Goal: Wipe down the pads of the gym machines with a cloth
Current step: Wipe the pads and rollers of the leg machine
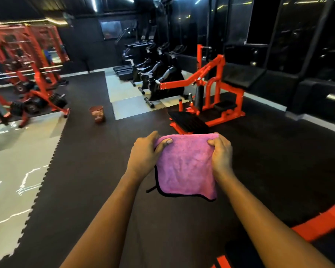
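Note:
I hold a pink cloth (186, 165) with a dark hem out in front of me, hanging flat at chest height over the dark floor mat. My left hand (145, 153) pinches its upper left corner, thumb on the front. My right hand (221, 153) pinches the upper right corner the same way. Ahead and to the right stands a red machine (207, 82) with a black seat pad (225, 105), an upright black pad (199, 97) and a ribbed black footplate (188, 120). The cloth is well short of the machine.
A small red bin (97, 114) stands on the mat ahead left. Red racks with weight plates (27, 89) fill the far left. Black exercise bikes (159, 74) line the back. Another red frame (321, 225) sits close at my right. Dark glass walls run along the right.

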The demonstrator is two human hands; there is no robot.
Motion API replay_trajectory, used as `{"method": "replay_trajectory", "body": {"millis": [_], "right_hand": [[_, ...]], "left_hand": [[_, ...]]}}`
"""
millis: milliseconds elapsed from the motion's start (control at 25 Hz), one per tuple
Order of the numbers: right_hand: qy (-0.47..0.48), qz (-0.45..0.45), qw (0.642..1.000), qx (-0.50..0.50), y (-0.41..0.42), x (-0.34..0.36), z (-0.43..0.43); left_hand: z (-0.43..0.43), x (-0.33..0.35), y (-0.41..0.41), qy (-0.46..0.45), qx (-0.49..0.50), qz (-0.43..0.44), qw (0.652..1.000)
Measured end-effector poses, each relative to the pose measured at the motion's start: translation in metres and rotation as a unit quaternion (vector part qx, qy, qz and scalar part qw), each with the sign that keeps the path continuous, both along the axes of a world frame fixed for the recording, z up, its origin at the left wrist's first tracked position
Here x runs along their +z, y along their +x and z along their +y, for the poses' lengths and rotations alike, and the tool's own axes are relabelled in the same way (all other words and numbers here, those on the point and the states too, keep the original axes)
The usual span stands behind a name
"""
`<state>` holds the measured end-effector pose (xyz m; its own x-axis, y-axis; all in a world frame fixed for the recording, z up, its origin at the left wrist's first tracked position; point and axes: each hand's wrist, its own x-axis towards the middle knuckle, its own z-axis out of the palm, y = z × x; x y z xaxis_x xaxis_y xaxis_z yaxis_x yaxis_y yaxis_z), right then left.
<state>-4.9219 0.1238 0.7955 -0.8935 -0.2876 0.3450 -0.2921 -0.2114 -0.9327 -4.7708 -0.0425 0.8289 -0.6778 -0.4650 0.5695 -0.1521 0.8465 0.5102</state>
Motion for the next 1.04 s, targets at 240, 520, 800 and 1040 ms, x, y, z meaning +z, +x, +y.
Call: {"method": "replay_trajectory", "body": {"millis": [240, 520, 800, 1040], "right_hand": [[0.014, 0.004, 0.998, -0.067, -0.169, -0.016, -0.105], [0.011, -0.012, 0.984, -0.177, -0.368, 0.017, -0.181], [-0.002, -0.029, 0.968, -0.250, -0.615, -0.007, -0.187], [-0.010, -0.027, 0.968, -0.247, -0.843, 0.022, -0.190]], "left_hand": [[-0.124, -0.027, -0.195, 0.008, -0.074, 0.001, 0.997], [-0.224, 0.002, -0.449, 0.009, -0.176, 0.001, 0.984], [-0.236, -0.026, -0.732, -0.007, -0.252, 0.003, 0.968], [-0.239, -0.006, -0.967, -0.002, -0.246, 0.019, 0.969]]}}
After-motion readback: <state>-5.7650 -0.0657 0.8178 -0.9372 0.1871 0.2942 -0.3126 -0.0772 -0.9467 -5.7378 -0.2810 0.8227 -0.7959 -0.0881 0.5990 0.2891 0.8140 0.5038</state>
